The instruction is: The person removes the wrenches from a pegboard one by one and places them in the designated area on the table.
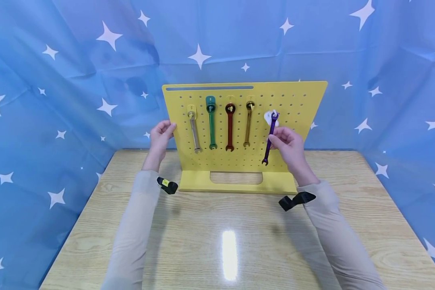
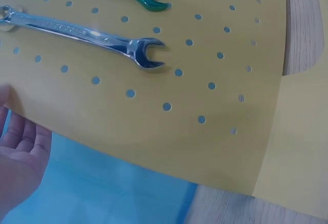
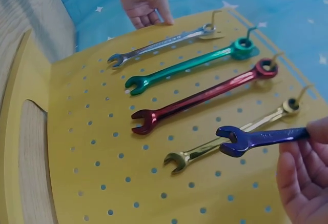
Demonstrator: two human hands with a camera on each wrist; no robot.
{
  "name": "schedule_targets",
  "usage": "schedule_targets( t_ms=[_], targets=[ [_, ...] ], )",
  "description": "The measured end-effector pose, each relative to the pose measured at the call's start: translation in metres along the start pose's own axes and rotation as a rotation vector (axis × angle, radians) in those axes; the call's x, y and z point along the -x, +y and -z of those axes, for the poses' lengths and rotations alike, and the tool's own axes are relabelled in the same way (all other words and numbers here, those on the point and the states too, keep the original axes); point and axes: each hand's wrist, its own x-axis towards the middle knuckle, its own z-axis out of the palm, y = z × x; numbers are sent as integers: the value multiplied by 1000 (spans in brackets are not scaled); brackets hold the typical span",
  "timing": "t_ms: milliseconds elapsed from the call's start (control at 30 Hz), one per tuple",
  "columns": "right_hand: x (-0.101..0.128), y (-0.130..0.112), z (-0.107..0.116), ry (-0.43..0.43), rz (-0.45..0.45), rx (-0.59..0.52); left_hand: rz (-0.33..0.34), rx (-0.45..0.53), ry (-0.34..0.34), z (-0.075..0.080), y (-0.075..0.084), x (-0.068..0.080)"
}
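A yellow pegboard (image 1: 239,159) stands upright on the table. My right hand (image 1: 289,146) pinches a purple combination wrench (image 1: 270,141) by its shank, thumb in front; the ring end overlaps a white hook (image 1: 274,113) and the open end points down. My left hand (image 1: 160,139) holds the board's left edge, thumb at the front face and fingers behind it. Between the hands hang a silver wrench (image 2: 97,37), a green wrench (image 3: 184,69), a red wrench (image 3: 205,97) and a gold wrench (image 3: 202,151), each by its ring end on a hook.
The board's base (image 1: 195,181) has a long cut-out and rests on the wood-grain table (image 1: 195,229). Blue cloth (image 1: 239,24) with white stars hangs behind and at both sides. Black wrist cameras sit on both sleeves.
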Motion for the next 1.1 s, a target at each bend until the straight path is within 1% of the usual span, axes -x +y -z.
schedule_targets(
  t_ms=[100, 267, 533, 767, 900, 1100],
  targets=[
    [1, -2, 1, -14, 0, -10, 11, -17, -32, 2, 1, -2],
    [3, -2, 2, -35, -7, -5, 5, -76, -72, 5, 4, -3],
    [5, 2, 5, -41, -6, 0, 8, -98, -68, 3, 6, -3],
    [7, 0, 10, -42, -9, -4, 2, -57, -65, 3, 4, -4],
    [9, 1, 15, -49, -2, 7, -11, -52, -61, 4, 3, -4],
    [15, 2, 28, -49, -5, 16, -13, -51, -66, 4, 3, -2]
  ],
)
